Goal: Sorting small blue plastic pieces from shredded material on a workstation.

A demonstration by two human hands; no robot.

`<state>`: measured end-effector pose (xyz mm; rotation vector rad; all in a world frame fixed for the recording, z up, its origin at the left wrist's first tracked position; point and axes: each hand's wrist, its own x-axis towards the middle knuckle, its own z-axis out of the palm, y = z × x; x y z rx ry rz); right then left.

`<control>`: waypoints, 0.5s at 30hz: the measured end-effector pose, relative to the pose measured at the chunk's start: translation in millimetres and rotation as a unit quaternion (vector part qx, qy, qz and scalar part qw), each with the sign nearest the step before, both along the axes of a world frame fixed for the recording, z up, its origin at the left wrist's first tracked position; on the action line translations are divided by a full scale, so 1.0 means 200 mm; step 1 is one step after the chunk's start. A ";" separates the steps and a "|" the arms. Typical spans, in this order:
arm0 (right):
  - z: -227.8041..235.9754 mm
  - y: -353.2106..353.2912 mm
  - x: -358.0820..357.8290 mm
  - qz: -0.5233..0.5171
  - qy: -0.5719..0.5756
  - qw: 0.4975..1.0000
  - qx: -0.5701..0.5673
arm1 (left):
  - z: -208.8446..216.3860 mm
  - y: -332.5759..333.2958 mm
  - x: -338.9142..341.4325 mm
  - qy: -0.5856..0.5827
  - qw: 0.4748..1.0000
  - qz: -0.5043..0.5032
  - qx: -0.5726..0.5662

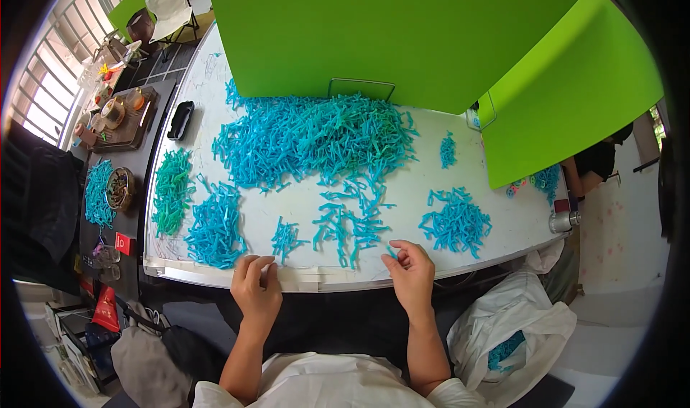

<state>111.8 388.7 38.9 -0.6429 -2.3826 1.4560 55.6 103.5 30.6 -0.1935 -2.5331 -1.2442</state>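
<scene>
At the table's near edge my right hand (413, 278) pinches a small blue strip-like piece (392, 251) between thumb and fingertips. My left hand (257, 289) is closed, its fingers curled down beside a small blue cluster (286, 240); whatever its fingertips hold, if anything, is hidden. Loose teal pieces (343, 230) lie spread between the hands. Behind them rises a large heap of blue and green pieces (309, 138). A blue pile (218, 228) is just beyond my left hand, and another blue pile (458, 222) lies beyond and right of my right hand.
Green panels (402, 41) stand along the far side of the white table (424, 171). A green pile (172, 192) and a black tray (181, 120) sit at left. A white sack (514, 307) is below right. Another person's arm (573, 178) shows at far right.
</scene>
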 end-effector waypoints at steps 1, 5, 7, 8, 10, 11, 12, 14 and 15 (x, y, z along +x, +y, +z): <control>0.05 -0.01 0.00 0.017 -0.040 0.998 0.037 | 0.00 0.00 0.00 -0.001 1.000 0.000 0.000; 0.02 -0.08 0.02 0.055 -0.045 0.984 0.166 | 0.00 0.02 0.00 -0.008 1.000 -0.001 0.015; 0.03 -0.12 0.00 0.051 -0.034 0.985 0.159 | 0.00 0.02 0.00 -0.006 1.000 -0.008 0.013; 0.03 -0.14 -0.01 0.049 -0.023 0.987 0.151 | -0.01 0.02 -0.01 -0.002 1.000 -0.007 0.012; 0.01 -0.17 -0.01 0.043 -0.010 0.986 0.159 | -0.01 0.02 0.00 0.002 1.000 -0.012 0.014; 0.01 -0.18 -0.02 0.046 -0.009 0.985 0.166 | 0.00 0.01 0.00 -0.007 1.000 -0.005 0.013; 0.01 -0.18 -0.02 0.051 -0.007 0.984 0.171 | 0.00 0.01 0.00 -0.016 1.000 0.003 0.010; 0.01 -0.18 -0.01 0.046 -0.006 0.985 0.167 | 0.00 0.01 0.00 -0.014 1.000 -0.003 0.005; 0.01 -0.19 -0.01 0.047 -0.009 0.987 0.156 | 0.00 0.01 0.00 -0.011 1.000 -0.002 0.009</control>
